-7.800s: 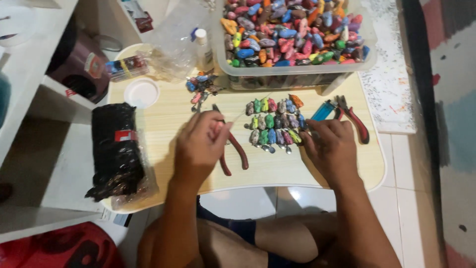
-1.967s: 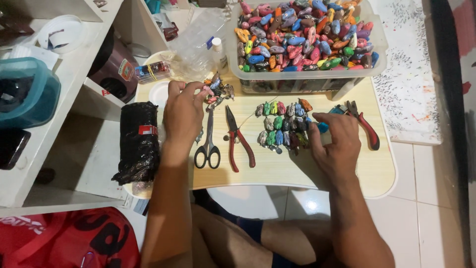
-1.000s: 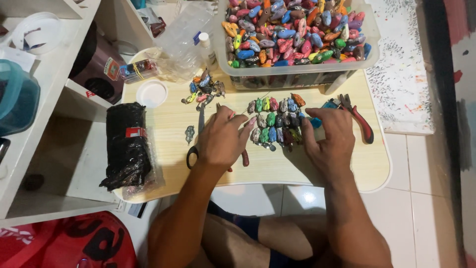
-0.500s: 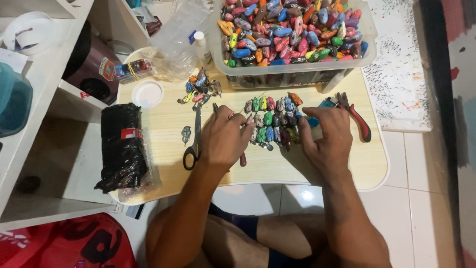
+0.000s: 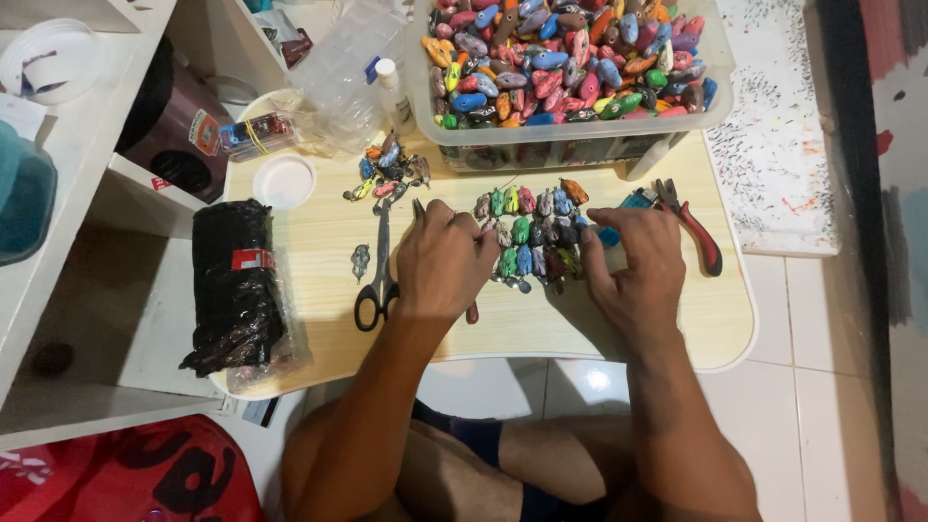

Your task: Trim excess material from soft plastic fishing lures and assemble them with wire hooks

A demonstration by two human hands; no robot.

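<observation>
Head view: on the near wooden table (image 5: 541,338), the left hand (image 5: 443,266) and right hand (image 5: 633,266) rest with fingers spread loosely, gripping nothing, fingertips touching rows of small coloured lures (image 5: 532,237) between them. Scissors (image 5: 377,275) lie left. Farther off, a clear tub (image 5: 570,145) holds more.

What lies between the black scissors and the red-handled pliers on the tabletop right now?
In the head view, both hands lie between the scissors and the pliers: left hand, right hand, and between them the rows of small painted lures.
</observation>
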